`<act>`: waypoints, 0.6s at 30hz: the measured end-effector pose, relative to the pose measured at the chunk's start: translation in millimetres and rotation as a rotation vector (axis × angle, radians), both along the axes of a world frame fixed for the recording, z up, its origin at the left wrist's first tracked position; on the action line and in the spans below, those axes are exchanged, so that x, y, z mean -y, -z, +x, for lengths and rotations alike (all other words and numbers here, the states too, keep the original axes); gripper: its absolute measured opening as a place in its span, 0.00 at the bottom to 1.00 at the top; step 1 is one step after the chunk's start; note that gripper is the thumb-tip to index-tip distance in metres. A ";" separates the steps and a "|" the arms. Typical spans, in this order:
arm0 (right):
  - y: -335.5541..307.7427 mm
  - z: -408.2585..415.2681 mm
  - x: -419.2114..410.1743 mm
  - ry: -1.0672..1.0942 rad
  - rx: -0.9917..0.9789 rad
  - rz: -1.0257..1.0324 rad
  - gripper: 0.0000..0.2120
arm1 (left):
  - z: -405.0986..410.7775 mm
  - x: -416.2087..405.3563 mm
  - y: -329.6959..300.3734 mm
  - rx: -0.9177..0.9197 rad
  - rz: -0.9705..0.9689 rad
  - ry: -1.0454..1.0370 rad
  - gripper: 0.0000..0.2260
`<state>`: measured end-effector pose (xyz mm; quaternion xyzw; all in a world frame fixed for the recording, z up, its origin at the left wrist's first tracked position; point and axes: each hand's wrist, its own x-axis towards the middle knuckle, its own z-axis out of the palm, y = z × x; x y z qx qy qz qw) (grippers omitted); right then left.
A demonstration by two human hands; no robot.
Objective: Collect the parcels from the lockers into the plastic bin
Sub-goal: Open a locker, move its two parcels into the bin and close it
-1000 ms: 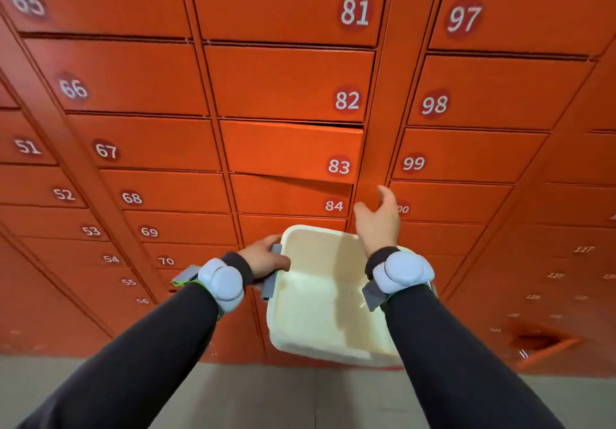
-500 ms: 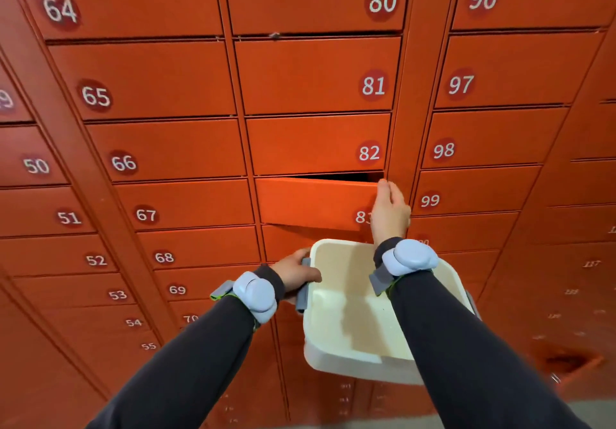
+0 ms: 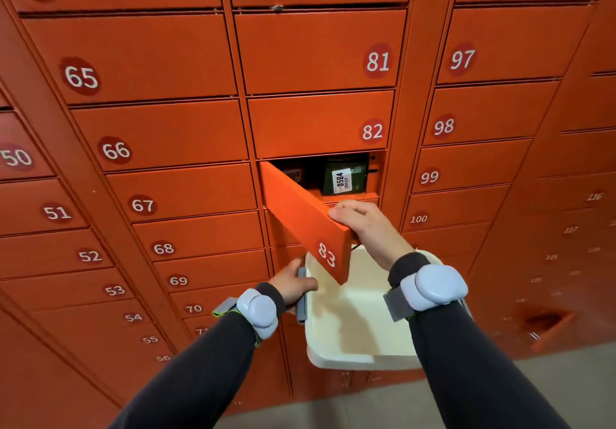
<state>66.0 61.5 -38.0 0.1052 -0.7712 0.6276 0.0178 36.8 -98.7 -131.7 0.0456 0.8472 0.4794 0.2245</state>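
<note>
The door of locker 83 (image 3: 301, 220) stands swung out to the left. My right hand (image 3: 361, 222) grips its free edge from above. Inside the locker a dark green parcel (image 3: 343, 177) with a white label reading 0584 stands upright. A second dark parcel (image 3: 293, 173) shows partly behind the door. My left hand (image 3: 293, 287) holds the grey handle on the left side of the cream plastic bin (image 3: 353, 335), which hangs below the locker with nothing visible in it.
A wall of orange numbered lockers fills the view, doors 64 to 100 shut around locker 83. One low locker door (image 3: 546, 323) at the right stands ajar. Grey floor (image 3: 383, 402) runs along the bottom.
My right hand rose from beside locker 84 to the edge of door 83 and pulled it wide open, exposing the parcels. The bin stayed in my left hand.
</note>
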 end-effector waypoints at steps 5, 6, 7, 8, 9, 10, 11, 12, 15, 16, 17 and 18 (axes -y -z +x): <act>-18.3 7.7 41.8 -0.229 0.083 0.105 0.15 | 5.0 10.4 0.8 -0.091 0.018 -0.008 0.06; -19.1 7.9 50.1 -0.237 0.078 0.114 0.15 | 6.8 13.3 1.2 -0.103 0.025 -0.006 0.08; -20.0 8.8 58.8 -0.241 0.069 0.126 0.15 | 9.5 15.8 2.0 -0.104 0.037 0.002 0.12; -20.2 9.0 68.0 -0.248 0.059 0.140 0.15 | 12.9 18.5 2.3 -0.095 0.048 0.003 0.17; -20.4 9.2 77.0 -0.255 0.050 0.148 0.15 | 15.9 21.0 4.0 -0.099 0.062 -0.010 0.20; -19.9 8.8 85.7 -0.261 0.044 0.148 0.15 | 18.6 23.3 5.9 -0.113 0.061 -0.030 0.23; -19.5 8.4 94.3 -0.263 0.041 0.144 0.15 | 20.3 26.3 7.0 -0.125 0.037 -0.039 0.26; -18.6 7.8 101.6 -0.262 0.038 0.137 0.14 | 20.5 29.0 8.6 -0.120 -0.001 -0.029 0.27; -17.8 5.3 121.1 -0.259 0.035 0.111 0.10 | 19.2 37.1 8.6 -0.063 -0.067 0.002 0.21; -17.7 4.3 126.6 -0.264 0.041 0.109 0.08 | 17.6 39.1 8.8 -0.040 -0.073 0.002 0.19; -17.6 3.4 132.9 -0.268 0.044 0.116 0.07 | 16.4 41.6 8.3 -0.007 -0.093 -0.001 0.15; -16.9 2.2 138.9 -0.267 0.043 0.130 0.09 | 15.6 43.0 7.7 0.002 -0.122 0.006 0.09</act>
